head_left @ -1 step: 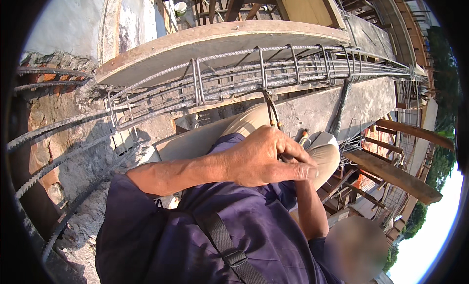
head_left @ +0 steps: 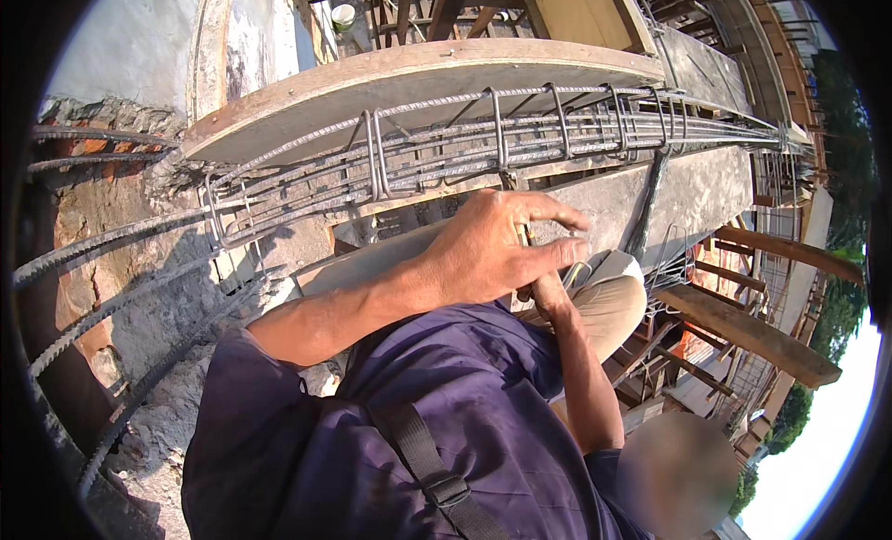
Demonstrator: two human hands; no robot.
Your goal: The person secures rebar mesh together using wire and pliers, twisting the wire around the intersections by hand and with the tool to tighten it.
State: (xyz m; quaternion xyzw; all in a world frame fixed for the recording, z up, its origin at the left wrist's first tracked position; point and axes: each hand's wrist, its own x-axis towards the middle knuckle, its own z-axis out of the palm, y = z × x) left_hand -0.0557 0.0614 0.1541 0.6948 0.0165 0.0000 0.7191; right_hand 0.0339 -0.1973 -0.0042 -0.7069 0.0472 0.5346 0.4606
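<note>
Head view gives me the person's two bare hands at work just below a steel rebar cage (head_left: 379,159). From where I stand, the left hand (head_left: 502,247) sits uppermost, back turned up, its thumb and forefinger spread apart with a gap between them; the other fingers are hidden. Behind and below it, the right hand (head_left: 550,291) is bent inward with fingers curled, but I can't tell whether they grip anything. Mostly covered by the left hand is a pair of pincers (head_left: 507,179), its dark head poking out at the foot of a square stirrup (head_left: 501,136); whether its jaws bite on wire I can't see. A long wooden formwork board (head_left: 418,78) runs along the cage's far side, and a grey concrete panel (head_left: 701,196) lies on the near side. Ribbed bars (head_left: 111,238) sweep out at left over broken masonry. A black strap (head_left: 415,442) crosses the purple shirt (head_left: 506,401).
</note>
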